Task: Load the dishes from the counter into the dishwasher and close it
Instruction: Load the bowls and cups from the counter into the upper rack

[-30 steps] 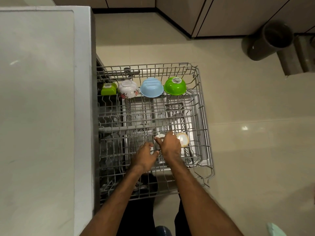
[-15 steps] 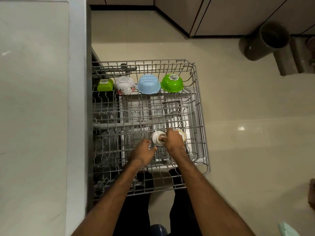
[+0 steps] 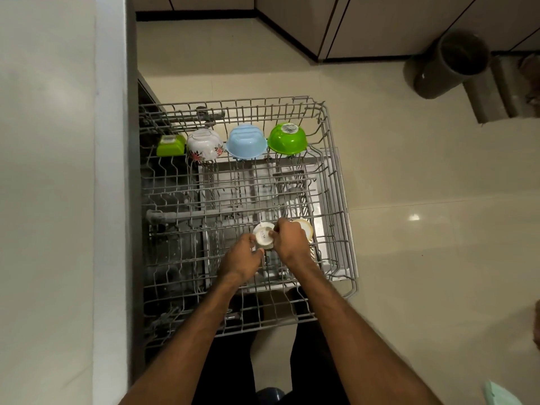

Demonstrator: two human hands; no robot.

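Note:
The grey wire upper rack (image 3: 339, 182) of the dishwasher is pulled out over the floor. Along its far row sit, upside down, a small green square bowl (image 3: 171, 145), a white floral bowl (image 3: 204, 147), a light blue bowl (image 3: 246, 144) and a green round bowl (image 3: 287, 138). Near the rack's front, a white cup (image 3: 264, 235) stands upside down, its base up. My right hand (image 3: 290, 241) grips its right side and my left hand (image 3: 244, 258) touches its lower left. A second cream cup (image 3: 305, 229) shows just behind my right hand.
The pale counter (image 3: 52, 200) runs down the left side above the dishwasher. A dark cylindrical bin (image 3: 447, 65) stands on the tiled floor at the upper right, near brown cabinets (image 3: 365, 24). My legs are below the rack's front edge.
The white cup has come into clearer view, turned base up between my hands. My right hand shifted slightly right and my left hand moved up against the cup.

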